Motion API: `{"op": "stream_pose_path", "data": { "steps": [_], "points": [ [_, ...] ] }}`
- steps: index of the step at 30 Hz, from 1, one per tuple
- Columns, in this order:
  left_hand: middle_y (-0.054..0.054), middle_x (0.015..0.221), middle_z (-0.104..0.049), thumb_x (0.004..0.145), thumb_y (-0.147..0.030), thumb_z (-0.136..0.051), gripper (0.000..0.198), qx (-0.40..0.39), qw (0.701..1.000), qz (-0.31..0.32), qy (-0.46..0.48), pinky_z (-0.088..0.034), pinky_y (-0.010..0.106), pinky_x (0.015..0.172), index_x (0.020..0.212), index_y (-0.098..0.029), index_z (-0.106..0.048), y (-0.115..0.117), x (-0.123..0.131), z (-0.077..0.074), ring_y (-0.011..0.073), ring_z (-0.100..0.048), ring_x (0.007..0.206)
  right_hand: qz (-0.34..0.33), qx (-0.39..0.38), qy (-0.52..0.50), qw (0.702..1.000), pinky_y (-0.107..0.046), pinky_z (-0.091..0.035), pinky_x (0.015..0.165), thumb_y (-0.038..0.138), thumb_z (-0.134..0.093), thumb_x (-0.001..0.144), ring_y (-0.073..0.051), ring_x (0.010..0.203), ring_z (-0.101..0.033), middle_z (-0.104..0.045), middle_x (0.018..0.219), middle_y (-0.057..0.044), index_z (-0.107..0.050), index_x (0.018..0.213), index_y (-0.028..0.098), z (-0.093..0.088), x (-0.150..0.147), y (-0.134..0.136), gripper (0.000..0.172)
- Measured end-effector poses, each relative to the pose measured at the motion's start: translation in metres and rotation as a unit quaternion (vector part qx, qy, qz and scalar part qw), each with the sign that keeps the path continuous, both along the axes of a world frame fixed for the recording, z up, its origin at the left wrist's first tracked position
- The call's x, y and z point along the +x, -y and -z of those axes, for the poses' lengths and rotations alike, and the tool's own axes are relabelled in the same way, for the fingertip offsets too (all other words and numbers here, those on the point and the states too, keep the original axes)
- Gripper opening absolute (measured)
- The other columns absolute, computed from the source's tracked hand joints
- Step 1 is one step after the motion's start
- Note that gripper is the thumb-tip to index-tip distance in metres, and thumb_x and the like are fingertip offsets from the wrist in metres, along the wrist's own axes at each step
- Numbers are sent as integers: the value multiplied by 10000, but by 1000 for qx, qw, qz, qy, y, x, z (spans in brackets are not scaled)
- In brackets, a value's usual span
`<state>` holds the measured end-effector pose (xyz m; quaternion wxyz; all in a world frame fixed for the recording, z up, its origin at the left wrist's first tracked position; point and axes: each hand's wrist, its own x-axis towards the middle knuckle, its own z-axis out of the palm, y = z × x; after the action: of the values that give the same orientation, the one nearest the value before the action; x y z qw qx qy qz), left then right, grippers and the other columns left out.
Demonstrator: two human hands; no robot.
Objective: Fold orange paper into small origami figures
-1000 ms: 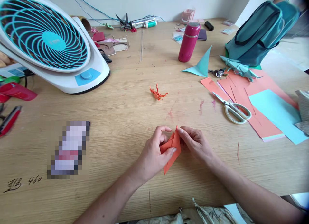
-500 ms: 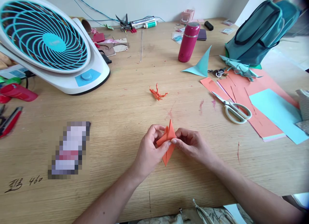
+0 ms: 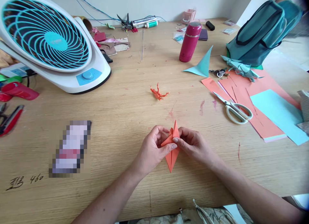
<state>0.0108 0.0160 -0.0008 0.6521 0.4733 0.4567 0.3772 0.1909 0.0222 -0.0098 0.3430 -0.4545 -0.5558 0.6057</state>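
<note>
Between both hands is a piece of folded orange paper point(image 3: 171, 158), diamond-shaped, with one point up and one toward me. My left hand point(image 3: 154, 147) pinches its left side, thumb laid across the front and a flap sticking out to the left. On the right edge, my right hand point(image 3: 194, 144) grips the paper with its thumb pressed near the middle; its other fingers are curled partly behind. Beyond the hands, a small orange origami figure point(image 3: 158, 94) with thin curled limbs lies on the wooden table point(image 3: 116, 121).
To the right, white-handled scissors point(image 3: 235, 111) lie over orange sheets point(image 3: 263, 122) beside a light blue sheet point(image 3: 277, 110). A pink flask point(image 3: 190, 42) and teal bag point(image 3: 258, 34) stand farther back. At left are a fan point(image 3: 58, 40), a blurred-out phone point(image 3: 71, 148) and a red cutter point(image 3: 11, 121).
The folded paper has turned slightly, its lower point now showing more fully toward me. Both hands keep hold of it, and the right thumb has shifted a little up its front.
</note>
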Motion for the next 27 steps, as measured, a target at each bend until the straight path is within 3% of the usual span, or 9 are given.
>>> {"op": "stream_pose_path", "data": {
  "steps": [5, 11, 16, 27],
  "points": [
    [49, 991, -693, 963, -234, -519, 113, 131, 989, -14, -72, -537, 278, 816, 1065, -213, -565, -1, -5, -9, 167, -685, 914, 74, -67, -38, 994, -241, -342, 549, 636, -703, 803, -113, 595, -433, -553, 688, 13, -574, 757, 188, 1, 4, -5, 468],
    [42, 1080, -696, 855, -65, -563, 276, 243, 955, 50, -165, -557, 272, 827, 1078, -217, -624, -2, -12, -11, 173, -680, 965, 86, -78, -38, 993, -240, -328, 535, 673, -701, 780, -107, 587, -420, -550, 686, 13, -582, 756, 183, -3, 5, -5, 505],
    [37, 1112, -685, 820, -13, -546, 381, 267, 944, 73, -181, -565, 263, 824, 1134, -222, -593, -3, -13, -8, 158, -681, 959, 91, -76, -48, 992, -239, -328, 525, 685, -714, 758, -103, 578, -413, -540, 670, 16, -576, 735, 186, -4, 4, -5, 518],
    [42, 1111, -688, 810, -25, -557, 391, 241, 955, 83, -153, -580, 244, 777, 1146, -218, -613, -3, -14, -9, 141, -675, 882, 79, -65, -29, 994, -250, -338, 540, 675, -694, 782, -119, 596, -443, -570, 691, 5, -573, 759, 195, -5, 5, -4, 495]
  ]
}}
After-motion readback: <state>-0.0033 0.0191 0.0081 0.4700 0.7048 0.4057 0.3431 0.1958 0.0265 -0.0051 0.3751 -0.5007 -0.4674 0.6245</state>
